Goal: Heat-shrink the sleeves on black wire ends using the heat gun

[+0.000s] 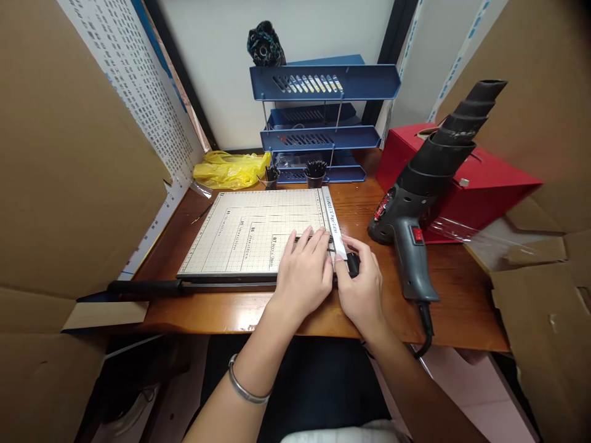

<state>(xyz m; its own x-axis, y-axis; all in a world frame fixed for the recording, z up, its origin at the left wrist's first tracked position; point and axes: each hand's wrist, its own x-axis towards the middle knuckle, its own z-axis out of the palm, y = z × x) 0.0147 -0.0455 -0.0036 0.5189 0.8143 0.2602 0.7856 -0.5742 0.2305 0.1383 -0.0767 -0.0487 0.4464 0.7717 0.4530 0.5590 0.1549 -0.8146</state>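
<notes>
Wooden counter (258, 320) carrying a gridded paper cutter (249, 237), printed "A5", "B6", "B7". Left hand (302, 274) flat, fingers spread, on its right corner. Right hand (362, 286) pinching the black knob (353, 263) beside the ruler bar (335, 231), lettering unreadable.

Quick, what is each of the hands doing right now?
Left hand: open, flat, fingers spread on the paper cutter board.
Right hand: fingers curled around the small black knob at the ruler bar's near end.
</notes>
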